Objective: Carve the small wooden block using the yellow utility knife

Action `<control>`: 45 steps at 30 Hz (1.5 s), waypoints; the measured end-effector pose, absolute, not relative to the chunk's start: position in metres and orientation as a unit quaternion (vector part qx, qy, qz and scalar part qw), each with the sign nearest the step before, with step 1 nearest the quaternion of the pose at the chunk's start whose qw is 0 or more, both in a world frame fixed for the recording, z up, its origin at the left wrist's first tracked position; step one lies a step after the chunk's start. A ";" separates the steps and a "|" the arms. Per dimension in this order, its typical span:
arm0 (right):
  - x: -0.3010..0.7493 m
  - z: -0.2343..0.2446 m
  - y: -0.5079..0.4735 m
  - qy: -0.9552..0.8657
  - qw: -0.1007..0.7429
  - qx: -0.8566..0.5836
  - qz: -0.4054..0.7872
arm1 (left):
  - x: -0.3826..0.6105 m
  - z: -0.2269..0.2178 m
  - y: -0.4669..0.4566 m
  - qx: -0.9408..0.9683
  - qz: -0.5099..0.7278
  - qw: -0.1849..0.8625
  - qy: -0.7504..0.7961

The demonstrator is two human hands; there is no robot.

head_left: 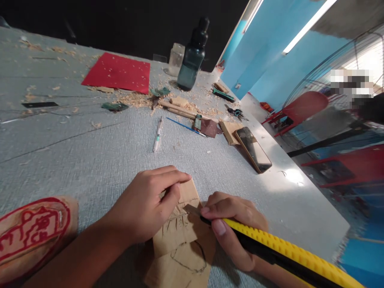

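— Wood under the hands, is it?
— Yes, a pale flat wooden block (177,236) with pencilled lines, lying on the grey textured tabletop (90,148). The left hand (144,204) curls over its far end, fingers and thumb pinning it.
— And the right hand (234,228)?
— Closed around a yellow-and-black utility knife (285,250) just right of the block, blade tip touching the wood.
— Anything nearby?
— A dark flat phone (253,150) lies well beyond the block, and a carved wooden piece with red outlines (30,232) lies left of it.

Left hand (144,206), right hand (237,230), forearms (78,258) seemingly bare
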State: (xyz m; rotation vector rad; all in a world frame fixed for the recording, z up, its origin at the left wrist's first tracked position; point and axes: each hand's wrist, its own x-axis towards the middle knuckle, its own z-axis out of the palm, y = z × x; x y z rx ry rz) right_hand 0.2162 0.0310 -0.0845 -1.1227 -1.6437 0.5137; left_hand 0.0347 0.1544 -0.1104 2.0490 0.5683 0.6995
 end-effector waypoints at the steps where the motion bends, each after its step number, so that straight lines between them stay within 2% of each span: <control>1: 0.216 -0.084 0.031 -0.688 0.507 -0.472 0.214 | 0.035 -0.110 0.154 0.824 0.281 0.436 0.228; 13: 0.213 -0.090 0.035 -0.685 0.520 -0.452 0.236 | 0.034 -0.111 0.154 0.831 0.282 0.422 0.228; 25: 0.219 -0.082 0.032 -0.737 0.482 -0.441 0.173 | 0.031 -0.108 0.153 0.838 0.269 0.417 0.229; 29: 0.224 -0.085 0.030 -0.713 0.515 -0.464 0.104 | 0.031 -0.108 0.152 0.843 0.258 0.410 0.234; 33: 0.223 -0.091 0.038 -0.719 0.555 -0.412 0.076 | 0.033 -0.108 0.153 0.853 0.267 0.388 0.224; 38: 0.219 -0.089 0.045 -0.749 0.502 -0.423 0.091 | 0.033 -0.104 0.153 0.876 0.276 0.353 0.180; 42: 0.219 -0.081 0.045 -0.742 0.509 -0.436 0.028 | 0.033 -0.101 0.154 0.869 0.277 0.369 0.178; 45: 0.215 -0.069 0.051 -0.783 0.472 -0.404 0.027 | 0.033 -0.102 0.156 0.869 0.267 0.377 0.179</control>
